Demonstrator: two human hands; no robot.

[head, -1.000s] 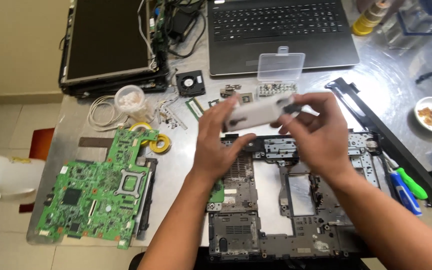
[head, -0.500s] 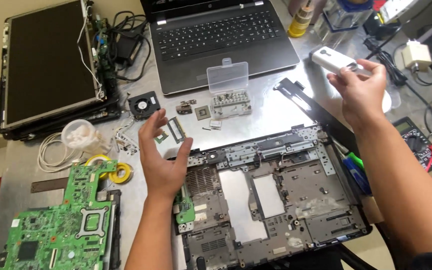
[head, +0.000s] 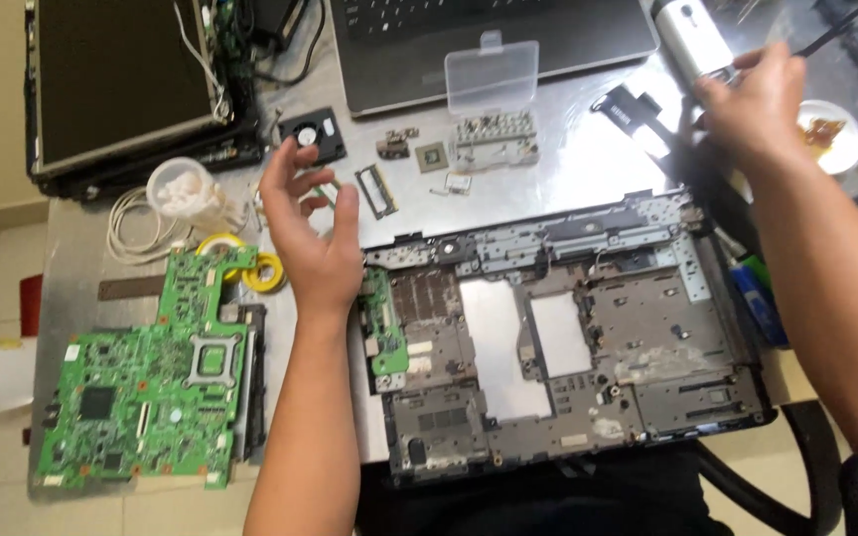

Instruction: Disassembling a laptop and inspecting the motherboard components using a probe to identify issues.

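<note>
Gutted laptop base (head: pixel 568 337) near edge of counter (head: pixel 588 179). Left hand (head: pixel 310 233) hovers open, empty, above base's left corner. Far right, right hand (head: pixel 747 104) gripping a silver-grey device (head: pixel 689 40).

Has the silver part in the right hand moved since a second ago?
Yes. The silver part went from above the laptop base out to the far right, beside the white dish, with the right hand.
</note>
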